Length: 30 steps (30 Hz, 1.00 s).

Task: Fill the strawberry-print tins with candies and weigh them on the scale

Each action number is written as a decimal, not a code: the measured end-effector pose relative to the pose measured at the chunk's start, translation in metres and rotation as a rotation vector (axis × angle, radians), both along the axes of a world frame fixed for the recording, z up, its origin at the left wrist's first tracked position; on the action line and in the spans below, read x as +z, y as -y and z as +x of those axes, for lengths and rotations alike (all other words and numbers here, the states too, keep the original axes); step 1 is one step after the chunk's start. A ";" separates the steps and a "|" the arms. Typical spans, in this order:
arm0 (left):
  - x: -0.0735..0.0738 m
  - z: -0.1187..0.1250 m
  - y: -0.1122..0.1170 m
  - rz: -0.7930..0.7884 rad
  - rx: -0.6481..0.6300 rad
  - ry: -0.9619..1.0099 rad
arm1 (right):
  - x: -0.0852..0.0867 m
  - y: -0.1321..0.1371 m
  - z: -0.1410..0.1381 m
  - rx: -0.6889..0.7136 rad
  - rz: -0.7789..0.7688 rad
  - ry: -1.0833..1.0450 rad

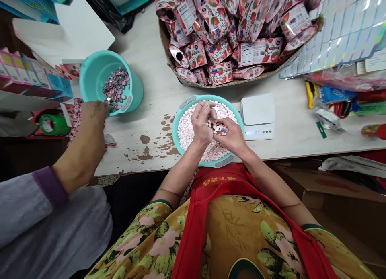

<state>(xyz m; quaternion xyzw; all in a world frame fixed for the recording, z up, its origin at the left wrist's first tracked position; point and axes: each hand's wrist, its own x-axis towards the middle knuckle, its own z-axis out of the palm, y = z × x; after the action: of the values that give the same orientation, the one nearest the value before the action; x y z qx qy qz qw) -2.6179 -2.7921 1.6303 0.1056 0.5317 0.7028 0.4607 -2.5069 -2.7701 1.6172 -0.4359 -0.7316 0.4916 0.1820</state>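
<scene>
A teal basin [181, 114] full of small pink and white candies sits on the table edge in front of me. Both my hands hover over it. My left hand [202, 124] is cupped, fingers curled, with several candies against them. My right hand [229, 135] is closed on a small strawberry-printed container [221, 130], held against the left fingers, with candies at its mouth.
A white scale [258, 115] stands right of the basin. A cardboard box [169, 50] of strawberry-printed packs lies behind. At left, another person's hand [93, 112] reaches a teal bucket [99, 70] of small filled containers. Tools and wrappers lie at far right.
</scene>
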 end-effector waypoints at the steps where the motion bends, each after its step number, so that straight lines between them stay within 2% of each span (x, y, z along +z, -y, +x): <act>1: 0.000 0.001 0.001 0.011 -0.012 -0.015 | -0.002 0.000 0.000 -0.009 -0.012 -0.022; 6: 0.005 0.003 0.000 0.041 -0.084 -0.031 | -0.009 0.000 -0.001 -0.029 -0.040 -0.100; 10: 0.003 -0.010 0.005 0.031 0.025 -0.127 | -0.002 -0.006 0.017 -0.031 -0.045 -0.189; 12: -0.006 -0.022 0.011 -0.022 0.027 -0.307 | 0.002 -0.015 0.039 -0.096 -0.048 -0.209; 15: -0.025 -0.038 0.010 -0.155 -0.210 -0.738 | -0.009 -0.038 0.079 -0.304 0.038 -0.166; 17: -0.034 -0.047 -0.008 -0.214 -0.277 -0.990 | -0.029 -0.059 0.100 -0.417 0.098 -0.102; 19: -0.038 -0.054 -0.042 -0.235 -0.172 -1.111 | -0.053 -0.079 0.113 -0.449 0.114 -0.040; 21: -0.040 -0.059 -0.084 -0.237 -0.081 -1.106 | -0.074 -0.095 0.117 -0.440 0.113 -0.001; 23: -0.046 -0.060 -0.122 -0.231 -0.079 -1.027 | -0.087 -0.104 0.118 -0.408 0.114 0.018; 26: -0.060 -0.061 -0.153 -0.211 -0.111 -0.876 | -0.085 -0.106 0.123 -0.375 0.149 0.038; 28: -0.066 -0.063 -0.157 -0.189 -0.100 -0.807 | -0.072 -0.102 0.131 -0.436 0.179 0.053; 30: -0.065 -0.066 -0.151 -0.159 -0.082 -0.754 | -0.054 -0.095 0.140 -0.540 0.211 0.055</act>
<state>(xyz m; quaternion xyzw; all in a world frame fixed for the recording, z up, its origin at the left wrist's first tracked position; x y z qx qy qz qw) -2.6836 -2.6406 1.5652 0.3418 0.7118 0.5523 0.2674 -2.3670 -2.6753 1.5634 -0.6065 -0.6409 0.3348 0.3307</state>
